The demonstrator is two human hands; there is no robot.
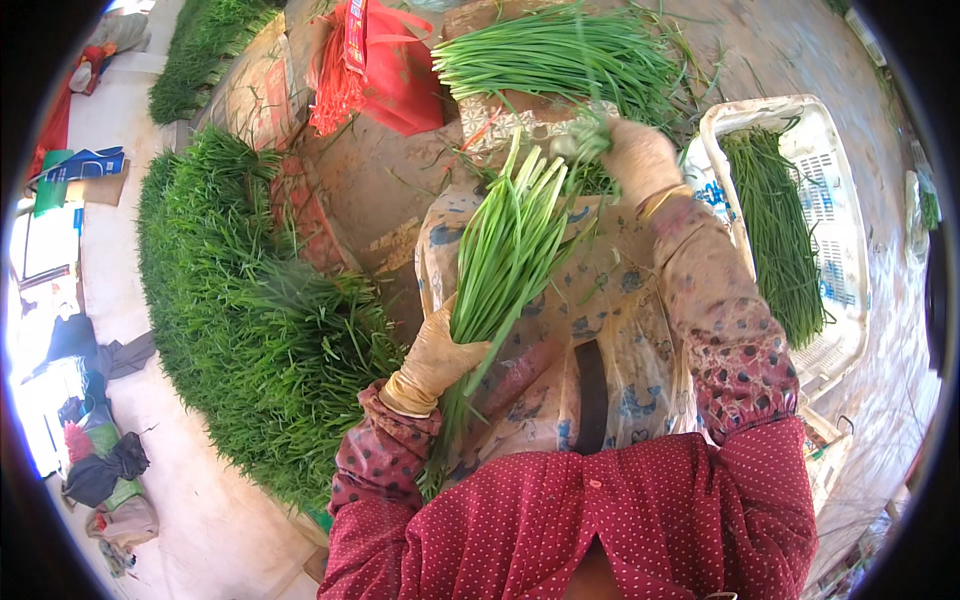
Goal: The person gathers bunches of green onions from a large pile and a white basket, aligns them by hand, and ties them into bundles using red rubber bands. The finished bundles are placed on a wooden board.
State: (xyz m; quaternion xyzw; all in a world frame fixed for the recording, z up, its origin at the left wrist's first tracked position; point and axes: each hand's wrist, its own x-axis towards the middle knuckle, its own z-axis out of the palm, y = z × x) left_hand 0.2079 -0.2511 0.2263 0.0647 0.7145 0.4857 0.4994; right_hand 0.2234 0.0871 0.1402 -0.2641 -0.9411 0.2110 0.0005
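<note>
My left hand [439, 356], in a pale glove, is closed around a bunch of long green leafy stalks, likely garlic chives [506, 255], over my lap. The bunch's pale cut ends point away from me. Beyond the bunch and to its right is my right hand [637, 154], blurred, its fingers near some loose green leaves [592, 139]; whether it grips them I cannot tell. A plastic apron [630, 300] with a blue pattern covers my lap. Just past my right hand, a thick pile of the same greens [555, 56] lies sideways on a low patterned support [510, 131].
A large heap of bundled greens [247, 322] stands at my left, with more greens [199, 60] behind it. A red bag [401, 75] with red ties [334, 90] stands ahead. At right is a white plastic crate [847, 225] holding greens [780, 240].
</note>
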